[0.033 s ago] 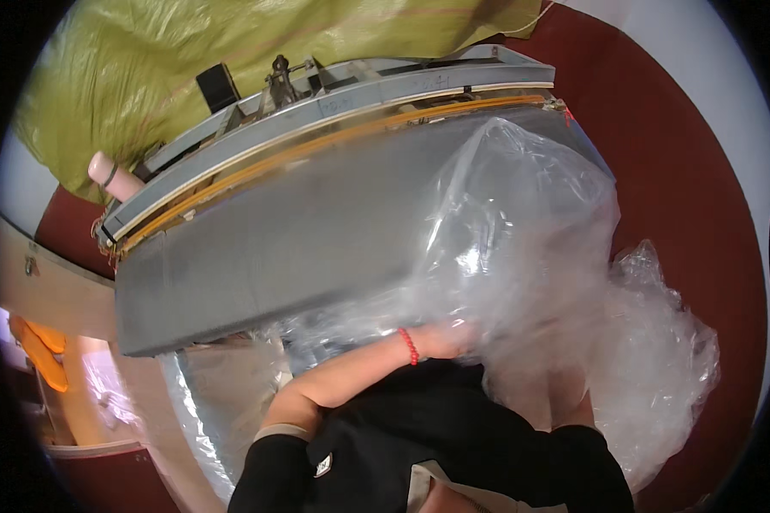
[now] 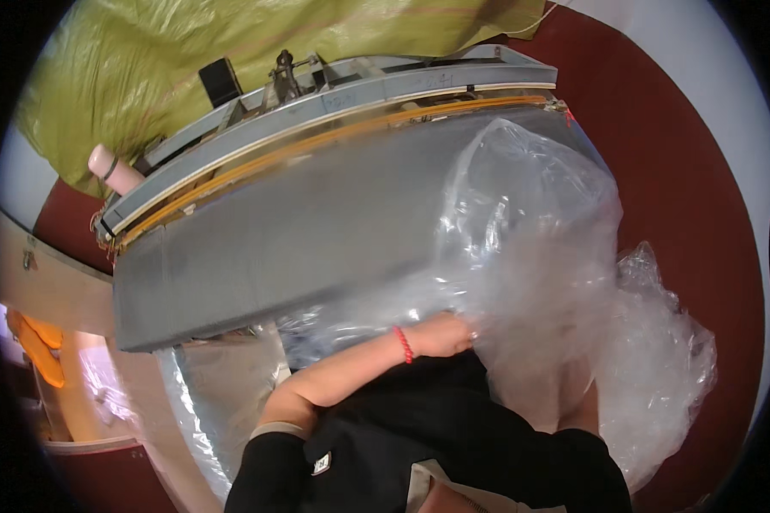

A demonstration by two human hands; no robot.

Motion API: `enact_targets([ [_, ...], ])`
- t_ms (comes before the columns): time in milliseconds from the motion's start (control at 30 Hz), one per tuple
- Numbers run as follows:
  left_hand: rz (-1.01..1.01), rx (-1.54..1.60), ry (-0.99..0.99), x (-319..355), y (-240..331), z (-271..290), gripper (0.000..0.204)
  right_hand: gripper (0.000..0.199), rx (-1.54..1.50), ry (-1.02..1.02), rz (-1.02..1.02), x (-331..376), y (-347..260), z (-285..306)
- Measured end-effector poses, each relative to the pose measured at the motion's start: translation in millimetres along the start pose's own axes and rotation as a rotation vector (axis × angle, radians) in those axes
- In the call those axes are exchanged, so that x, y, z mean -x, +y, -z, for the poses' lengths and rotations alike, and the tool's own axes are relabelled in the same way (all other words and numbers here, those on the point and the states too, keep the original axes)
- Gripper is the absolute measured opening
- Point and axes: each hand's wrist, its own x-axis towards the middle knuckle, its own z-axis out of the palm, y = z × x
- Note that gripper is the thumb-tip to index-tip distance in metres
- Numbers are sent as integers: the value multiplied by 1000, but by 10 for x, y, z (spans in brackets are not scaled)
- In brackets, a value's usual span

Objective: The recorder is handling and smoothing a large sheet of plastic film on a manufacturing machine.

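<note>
A large clear plastic bag (image 2: 530, 256) billows over the right end of the grey sealing-machine bed (image 2: 274, 248), spilling past its near edge. It looks light, limp and slippery, best gathered at the mouth. The left hand (image 2: 441, 333) bunches its film, forearm crossing inward; the right hand (image 2: 573, 398) blurs behind plastic, grip unclear.

head cam – looks steeply down | close over grey table (image 2: 257, 256) – fisheye

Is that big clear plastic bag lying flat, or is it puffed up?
Puffed up. The clear plastic bag billows in a crinkled dome over the grey table, and the left hand grips its edge. Whether it holds anything, I cannot tell.
</note>
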Motion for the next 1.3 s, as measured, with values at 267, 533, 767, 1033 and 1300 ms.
enact_targets([
  [267,766,106,412,1903,-453,373,27,45,44,36,93,-692,129,962],
  [533,1345,-174,995,4078,-297,27,21,44,-60,-104,436,-1851,-1790,303],
  [767,1738,-571,1183,5615,-79,118,33,43,-134,-162,652,-2144,-3627,-258],
  [1033,2195,-597,871,5871,833,-44,19,38,-248,-188,942,-1019,-5518,53],
  [1300,2017,-712,1411,6026,1306,-110,6,29,-476,-193,1255,234,-6655,479],
])
